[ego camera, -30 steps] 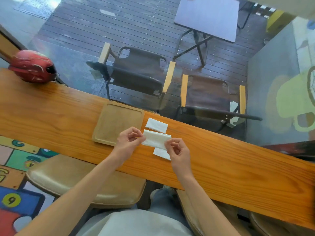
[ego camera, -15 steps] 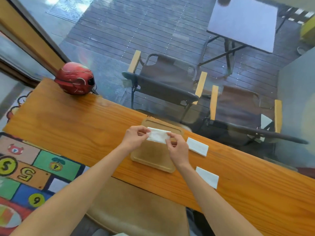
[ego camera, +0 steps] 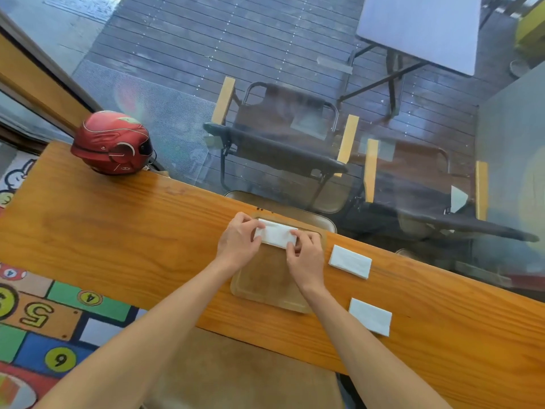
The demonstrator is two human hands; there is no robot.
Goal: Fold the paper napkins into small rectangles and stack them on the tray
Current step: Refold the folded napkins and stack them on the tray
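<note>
A folded white napkin (ego camera: 277, 235) lies over the far part of a wooden tray (ego camera: 265, 287) on the long wooden counter. My left hand (ego camera: 237, 242) pinches its left end and my right hand (ego camera: 305, 256) pinches its right end. Whether the napkin rests on the tray or hovers just above it I cannot tell. Two more folded napkins lie on the counter to the right of the tray: one (ego camera: 350, 261) farther back, one (ego camera: 370, 316) close to the front edge.
A red helmet (ego camera: 113, 143) sits at the counter's far left corner. A glass pane runs along the counter's far edge, with chairs (ego camera: 283, 143) outside. A padded stool (ego camera: 244, 373) stands below the front edge, beside a colourful numbered floor mat (ego camera: 44, 317).
Both hands carried the folded napkin left from the counter to over the tray's far part. The head view swung left, so the two other napkins now lie to the right.
</note>
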